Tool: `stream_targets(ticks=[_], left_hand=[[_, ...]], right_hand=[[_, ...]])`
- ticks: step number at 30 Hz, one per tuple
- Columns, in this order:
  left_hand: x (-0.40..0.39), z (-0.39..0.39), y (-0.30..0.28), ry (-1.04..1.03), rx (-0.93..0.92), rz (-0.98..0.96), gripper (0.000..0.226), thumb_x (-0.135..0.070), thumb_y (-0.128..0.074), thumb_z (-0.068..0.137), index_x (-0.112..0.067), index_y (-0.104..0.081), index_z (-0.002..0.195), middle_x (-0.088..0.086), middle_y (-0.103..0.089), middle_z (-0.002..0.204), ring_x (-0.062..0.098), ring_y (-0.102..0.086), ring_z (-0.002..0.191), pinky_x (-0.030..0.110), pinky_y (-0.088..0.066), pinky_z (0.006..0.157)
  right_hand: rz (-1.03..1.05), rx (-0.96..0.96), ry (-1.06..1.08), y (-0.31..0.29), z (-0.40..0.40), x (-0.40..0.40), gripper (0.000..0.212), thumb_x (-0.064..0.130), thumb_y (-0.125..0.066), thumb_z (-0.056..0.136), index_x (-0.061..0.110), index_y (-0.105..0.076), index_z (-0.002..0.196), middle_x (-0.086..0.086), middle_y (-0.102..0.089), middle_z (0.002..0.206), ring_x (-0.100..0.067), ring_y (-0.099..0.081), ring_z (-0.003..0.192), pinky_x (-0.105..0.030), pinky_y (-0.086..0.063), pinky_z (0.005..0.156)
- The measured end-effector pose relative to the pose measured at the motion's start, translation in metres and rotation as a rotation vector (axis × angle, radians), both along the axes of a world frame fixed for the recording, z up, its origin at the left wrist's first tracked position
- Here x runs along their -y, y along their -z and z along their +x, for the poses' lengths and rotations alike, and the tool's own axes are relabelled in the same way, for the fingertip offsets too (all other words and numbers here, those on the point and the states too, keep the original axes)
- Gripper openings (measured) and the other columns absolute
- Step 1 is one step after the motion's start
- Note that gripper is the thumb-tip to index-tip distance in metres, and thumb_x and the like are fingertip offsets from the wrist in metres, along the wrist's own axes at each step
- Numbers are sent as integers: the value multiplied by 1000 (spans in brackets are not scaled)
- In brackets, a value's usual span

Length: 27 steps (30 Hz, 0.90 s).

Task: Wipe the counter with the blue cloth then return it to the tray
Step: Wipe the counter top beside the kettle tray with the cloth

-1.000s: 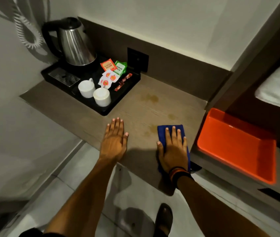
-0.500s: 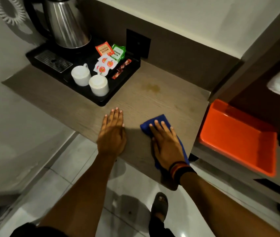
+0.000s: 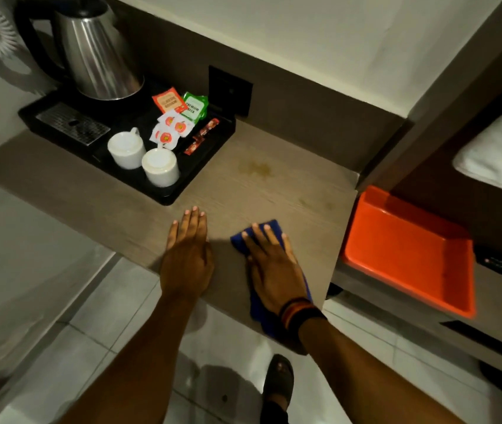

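The blue cloth (image 3: pixel 239 240) lies on the brown wooden counter (image 3: pixel 262 191) near its front edge, mostly covered by my right hand (image 3: pixel 269 266), which presses flat on it with fingers spread. A blue corner shows past the fingertips and a strip hangs by the wrist. My left hand (image 3: pixel 187 255) rests flat on the bare counter just left of it, holding nothing. The empty orange tray (image 3: pixel 409 246) sits on a lower shelf to the right. Brownish stains (image 3: pixel 256 169) mark the counter farther back.
A black tray (image 3: pixel 200 166) at the back left holds a steel kettle (image 3: pixel 96 59), two white cups (image 3: pixel 142 157) and sachets (image 3: pixel 179 117). A dark wall socket (image 3: pixel 230 90) sits behind. White bedding (image 3: pixel 500 154) lies at the right. Tiled floor and a sandalled foot (image 3: pixel 280 381) are below.
My right hand has slid the blue cloth leftward along the counter's front, turning its fingers toward the left hand. The left hand stayed planted. The view shifted closer.
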<state>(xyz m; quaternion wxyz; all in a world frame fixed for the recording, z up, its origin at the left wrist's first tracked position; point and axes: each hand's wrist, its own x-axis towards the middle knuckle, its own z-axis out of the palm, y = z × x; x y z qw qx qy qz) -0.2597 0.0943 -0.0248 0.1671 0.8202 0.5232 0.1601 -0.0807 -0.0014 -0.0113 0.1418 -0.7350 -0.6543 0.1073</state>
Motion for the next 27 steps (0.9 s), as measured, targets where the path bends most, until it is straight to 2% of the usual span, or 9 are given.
stream_targets(ticks=[5, 7, 9, 12, 15, 17, 20, 23, 27], left_hand=[[-1, 2, -1, 13, 3, 27, 61, -33, -26, 104, -8, -28, 160, 13, -28, 169, 29, -22, 158, 53, -19, 129], [-1, 3, 3, -3, 36, 15, 62, -35, -25, 103, -11, -28, 160, 11, -28, 169, 27, -22, 158, 52, -18, 129], [-4, 2, 8, -12, 72, 8, 61, -33, -30, 102, -12, -28, 159, 11, -30, 168, 26, -23, 157, 50, -15, 129], [-5, 2, 8, -9, 82, -17, 62, -31, -33, 102, -13, -22, 160, 8, -24, 169, 21, -17, 157, 45, -10, 130], [-2, 2, 2, 8, 51, -31, 64, -33, -28, 101, -12, -17, 161, 9, -18, 171, 20, -11, 158, 47, -9, 131], [-2, 2, -1, 24, 23, -20, 65, -35, -24, 101, -9, -18, 161, 11, -18, 171, 24, -13, 159, 51, -12, 131], [-1, 1, -3, 24, 7, -7, 66, -36, -20, 101, -9, -22, 160, 12, -20, 170, 26, -15, 159, 52, -14, 130], [-4, 2, 0, 9, 30, -29, 63, -34, -25, 102, -12, -21, 161, 9, -19, 171, 23, -11, 159, 50, -11, 131], [-5, 3, 6, -12, 72, -34, 64, -36, -23, 101, -10, -27, 159, 10, -27, 169, 23, -19, 158, 53, -17, 129]], right_hand=[[39, -24, 542, 2, 70, -31, 54, 17, -38, 99, 16, -34, 153, -10, -25, 166, -26, -16, 155, -50, -7, 127], [38, -24, 644, 2, 89, -67, 54, 14, -36, 99, 12, -34, 153, -11, -27, 165, -28, -16, 155, -54, -8, 126], [13, 6, 638, 3, 97, -104, 58, 13, -36, 97, 13, -31, 154, -10, -26, 165, -28, -15, 155, -53, -6, 126], [2, 14, 434, 2, 79, -137, 60, 17, -37, 97, 16, -27, 156, -8, -21, 167, -25, -14, 156, -50, -4, 127], [15, 23, 117, 3, 40, -112, 61, 18, -40, 97, 21, -29, 156, -5, -25, 166, -22, -16, 155, -47, -5, 128], [45, -8, 14, 6, 36, -71, 57, 23, -40, 97, 29, -32, 154, 3, -30, 164, -15, -17, 155, -42, -5, 127], [82, -89, 146, 5, 58, -46, 55, 19, -42, 99, 30, -35, 152, 5, -31, 163, -10, -18, 154, -39, -7, 128], [139, -186, 407, -2, 80, -75, 47, 18, -37, 104, 18, -41, 150, -5, -40, 159, -23, -28, 151, -43, -17, 127], [141, -346, 637, -6, 105, -143, 47, 35, -27, 107, 16, -41, 148, -15, -48, 151, -38, -36, 145, -48, -34, 117]])
